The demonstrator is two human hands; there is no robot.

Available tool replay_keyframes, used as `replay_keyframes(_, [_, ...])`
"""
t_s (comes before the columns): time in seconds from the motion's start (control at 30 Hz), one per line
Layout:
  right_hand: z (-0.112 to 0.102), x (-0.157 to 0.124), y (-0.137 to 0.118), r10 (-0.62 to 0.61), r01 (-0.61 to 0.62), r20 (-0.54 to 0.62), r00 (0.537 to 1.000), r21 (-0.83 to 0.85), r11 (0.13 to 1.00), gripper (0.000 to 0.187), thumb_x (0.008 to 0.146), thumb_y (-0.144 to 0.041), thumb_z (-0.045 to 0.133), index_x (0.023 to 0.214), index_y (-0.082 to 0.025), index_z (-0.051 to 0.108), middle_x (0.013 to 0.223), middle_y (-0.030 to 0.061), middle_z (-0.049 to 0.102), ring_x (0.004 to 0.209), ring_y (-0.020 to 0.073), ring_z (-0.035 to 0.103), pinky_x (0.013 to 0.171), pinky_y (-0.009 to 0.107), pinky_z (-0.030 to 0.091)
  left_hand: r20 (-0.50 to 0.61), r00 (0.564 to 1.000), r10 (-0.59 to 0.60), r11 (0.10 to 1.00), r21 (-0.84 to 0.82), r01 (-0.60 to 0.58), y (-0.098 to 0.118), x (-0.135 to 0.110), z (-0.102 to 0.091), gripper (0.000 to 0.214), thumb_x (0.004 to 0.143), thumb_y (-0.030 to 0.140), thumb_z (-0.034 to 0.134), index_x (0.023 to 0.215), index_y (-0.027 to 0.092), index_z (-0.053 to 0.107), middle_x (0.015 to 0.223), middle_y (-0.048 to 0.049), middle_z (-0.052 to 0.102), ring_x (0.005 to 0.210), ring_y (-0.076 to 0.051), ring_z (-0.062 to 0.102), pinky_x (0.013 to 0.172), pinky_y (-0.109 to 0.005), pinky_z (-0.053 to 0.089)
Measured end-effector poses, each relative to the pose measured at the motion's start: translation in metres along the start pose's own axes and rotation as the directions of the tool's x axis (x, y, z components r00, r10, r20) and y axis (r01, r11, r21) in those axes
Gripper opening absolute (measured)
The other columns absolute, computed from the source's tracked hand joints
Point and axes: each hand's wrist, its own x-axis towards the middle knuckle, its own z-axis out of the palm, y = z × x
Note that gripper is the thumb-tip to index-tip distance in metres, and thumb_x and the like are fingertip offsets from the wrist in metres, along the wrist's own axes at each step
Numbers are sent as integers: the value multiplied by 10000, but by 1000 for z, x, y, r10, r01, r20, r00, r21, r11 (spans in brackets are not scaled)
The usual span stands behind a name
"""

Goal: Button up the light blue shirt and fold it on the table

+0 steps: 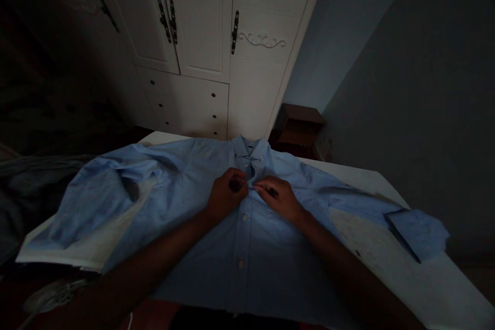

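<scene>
A light blue button-up shirt (204, 165) lies front side up, its collar at the far edge and its sleeves spread to both sides. At the upper placket, my left hand (228, 192) pinches the shirt's front edge. My right hand (279, 196) pinches the other front edge just beside it, the fingertips of both almost meeting. Between them and the collar the front gapes a little. Below my hands, pale buttons run down the placket, which lies closed there. Whether a button is between my fingertips is hidden.
The shirt rests on a white table (359, 178). Behind it stands a white wardrobe (201, 20) with dark handles. A brown wooden cabinet (301, 121) is at the back right. Dark grey cloth (23, 201) lies at the left, and a pale object with a cord (54, 294) sits lower left.
</scene>
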Motion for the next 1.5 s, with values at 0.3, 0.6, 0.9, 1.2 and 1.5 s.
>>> replay_keyframes(0.3, [0,5,-3,556,-650,344,757,487,584,299,721,-443,714,820,-161,721,720,28,708,391,49,477,379,186,323,1,997,-75,992,-102,74,5,1,-1,196,701,189,634,889,188,581,756,2,698,690,-129,664,644,-237,513])
replay_keyframes(0.6, [4,9,-10,630,-727,437,642,609,317,285,617,-377,773,745,-144,668,714,45,716,403,62,530,310,155,247,36,999,-19,997,-80,21,3,0,0,185,732,190,626,914,199,593,784,-2,707,710,-133,670,659,-246,521])
replay_keyframes(0.9, [7,10,-12,638,-712,412,651,622,326,239,616,-344,741,713,-148,644,609,-3,652,388,68,524,314,161,286,46,998,-53,993,-106,58,2,2,1,224,734,225,678,942,197,599,780,1,701,691,-129,665,636,-239,514])
replay_keyframes(1.2, [11,9,-11,645,-683,364,672,642,349,230,602,-329,724,727,-153,643,572,-14,626,399,81,530,320,165,307,56,992,-110,978,-174,118,5,5,0,208,731,217,662,920,191,580,705,9,695,647,-130,660,601,-234,501])
replay_keyframes(1.5, [9,8,-11,620,-712,408,670,590,381,342,628,-432,759,782,-145,657,720,35,695,445,87,560,327,176,336,94,977,-194,944,-253,212,4,6,0,254,711,255,693,922,185,569,702,9,698,625,-127,656,575,-223,488])
